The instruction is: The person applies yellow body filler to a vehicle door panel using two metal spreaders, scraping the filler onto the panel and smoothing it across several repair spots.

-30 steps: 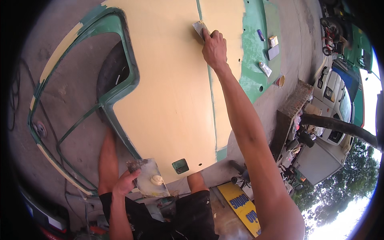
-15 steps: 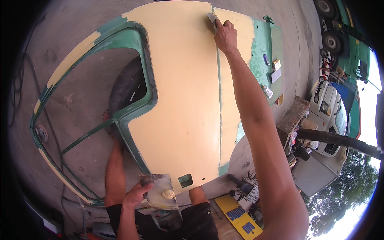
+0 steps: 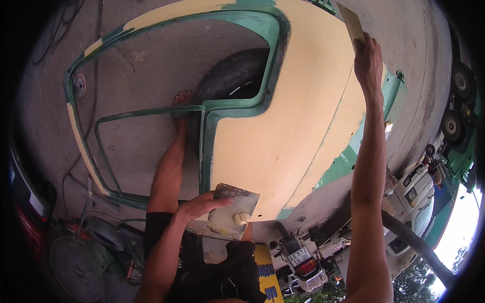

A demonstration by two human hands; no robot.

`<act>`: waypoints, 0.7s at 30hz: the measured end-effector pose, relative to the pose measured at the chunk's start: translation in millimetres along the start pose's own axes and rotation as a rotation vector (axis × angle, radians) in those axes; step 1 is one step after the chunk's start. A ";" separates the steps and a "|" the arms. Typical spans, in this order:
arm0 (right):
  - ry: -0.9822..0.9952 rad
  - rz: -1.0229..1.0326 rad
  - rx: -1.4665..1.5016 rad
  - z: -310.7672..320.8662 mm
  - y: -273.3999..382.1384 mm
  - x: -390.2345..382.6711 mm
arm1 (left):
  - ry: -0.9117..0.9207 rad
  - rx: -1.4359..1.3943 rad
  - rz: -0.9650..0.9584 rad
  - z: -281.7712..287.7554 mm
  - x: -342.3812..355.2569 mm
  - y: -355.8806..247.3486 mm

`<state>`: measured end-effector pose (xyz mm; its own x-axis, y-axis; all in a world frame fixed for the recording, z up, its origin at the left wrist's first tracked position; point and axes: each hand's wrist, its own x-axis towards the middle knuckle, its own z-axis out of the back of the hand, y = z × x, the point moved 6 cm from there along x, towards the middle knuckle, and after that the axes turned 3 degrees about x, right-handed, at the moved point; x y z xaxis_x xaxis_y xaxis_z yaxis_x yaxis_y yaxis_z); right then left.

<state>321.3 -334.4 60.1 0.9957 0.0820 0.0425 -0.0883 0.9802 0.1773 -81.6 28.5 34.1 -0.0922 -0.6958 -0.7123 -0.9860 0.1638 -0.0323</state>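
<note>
A large vehicle door [image 3: 283,136] with a window opening lies in front of me, green with cream filler over most of its face. My right hand [image 3: 370,63], arm stretched far forward, grips a flat putty spreader [image 3: 351,22] by the far right edge of the door. Whether its blade touches the surface, I cannot tell. Close to my body, my left hand [image 3: 202,204] holds a smeared rectangular putty board [image 3: 236,196], thumb on top. A lump of cream putty [image 3: 241,218] sits on the board.
Under the door lies a black tyre [image 3: 225,81], seen through the window opening beside my bare foot [image 3: 182,97]. A motorbike [image 3: 303,257] and a yellow sign [image 3: 265,272] are at lower right, a fan [image 3: 78,267] at lower left. Trucks stand far right.
My view has turned, so the door sits further right in it. The right hand and spreader have come to the door's far edge, the blade pointing away. The left hand still holds the board.
</note>
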 end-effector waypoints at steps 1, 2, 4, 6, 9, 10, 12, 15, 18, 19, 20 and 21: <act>0.064 -0.078 0.142 5.1 46.5 -19.1 | 0.012 0.009 -0.024 -3.2 -0.3 -2.3; 0.222 -0.191 0.260 -1.2 75.1 -37.1 | 0.018 0.008 -0.043 -4.1 -1.5 0.0; 0.309 -0.173 0.520 -23.1 122.4 -65.5 | 0.030 0.020 -0.047 -6.5 -0.9 3.8; 0.507 -0.386 0.781 -84.2 157.7 -87.8 | 0.037 0.034 -0.035 -5.2 0.3 12.8; 0.749 -0.743 1.242 -186.5 197.1 -100.9 | 0.066 0.074 -0.028 -7.5 7.7 18.7; 0.804 -0.866 1.204 -209.8 213.1 -99.8 | 0.044 0.043 -0.041 -5.0 0.7 27.0; 0.703 -1.039 0.990 -256.2 182.7 -91.6 | 0.081 0.036 -0.095 -10.2 19.8 10.9; 0.721 -1.029 0.810 -269.7 175.8 -107.6 | 0.072 0.034 -0.004 -11.9 2.2 10.6; 0.723 -1.178 0.920 -260.7 170.5 -138.3 | 0.099 0.065 0.011 -16.0 1.8 13.2; 0.742 -1.166 0.806 -255.1 165.9 -146.9 | 0.105 0.047 -0.006 -17.1 3.3 16.3; 0.743 -1.143 0.695 -245.4 167.0 -145.0 | 0.111 0.033 -0.028 -17.0 4.5 17.4; 0.745 -1.133 0.699 -238.1 174.0 -147.7 | 0.108 0.019 -0.019 -17.4 3.1 19.4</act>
<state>165.3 -133.1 -149.5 0.3134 -0.3513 -0.8822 0.9243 0.3260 0.1986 -103.4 17.3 43.5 -0.0895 -0.7702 -0.6315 -0.9850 0.1625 -0.0586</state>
